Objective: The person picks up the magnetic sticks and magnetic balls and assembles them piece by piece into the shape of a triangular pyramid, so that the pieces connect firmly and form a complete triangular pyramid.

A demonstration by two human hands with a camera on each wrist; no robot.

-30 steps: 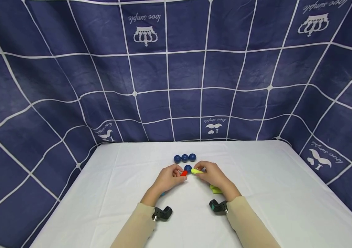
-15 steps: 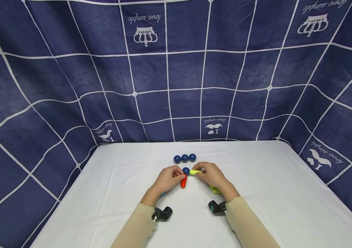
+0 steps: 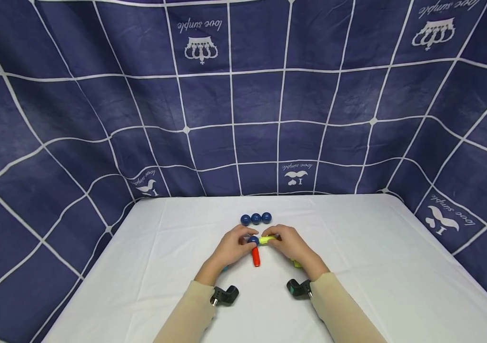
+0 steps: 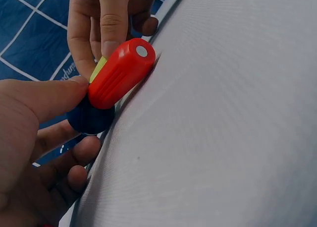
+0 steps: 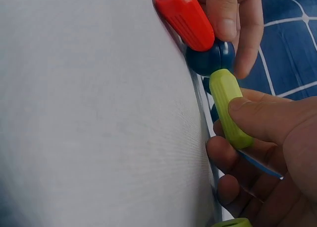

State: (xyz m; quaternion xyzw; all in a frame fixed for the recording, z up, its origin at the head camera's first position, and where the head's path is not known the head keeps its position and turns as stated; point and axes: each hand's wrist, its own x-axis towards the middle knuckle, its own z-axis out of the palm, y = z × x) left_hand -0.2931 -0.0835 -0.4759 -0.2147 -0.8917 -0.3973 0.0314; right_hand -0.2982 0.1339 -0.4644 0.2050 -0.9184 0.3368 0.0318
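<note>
The red rod [image 4: 120,74] and yellow rod [image 5: 229,108] are seen as ribbed, semi-gloss plastic; the ball [image 5: 210,58] is smooth, the counter [image 3: 376,267] matt woven cloth.

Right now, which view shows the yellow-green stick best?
The right wrist view: the yellow-green stick is large there, one end meeting the blue ball, pinched by the right hand. The head view shows it small; the left wrist view shows only a sliver behind the red stick.

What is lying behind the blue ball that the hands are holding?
Behind the blue ball, three more blue balls lie in a row on the white table. The hands cover the table right beside it.
</note>
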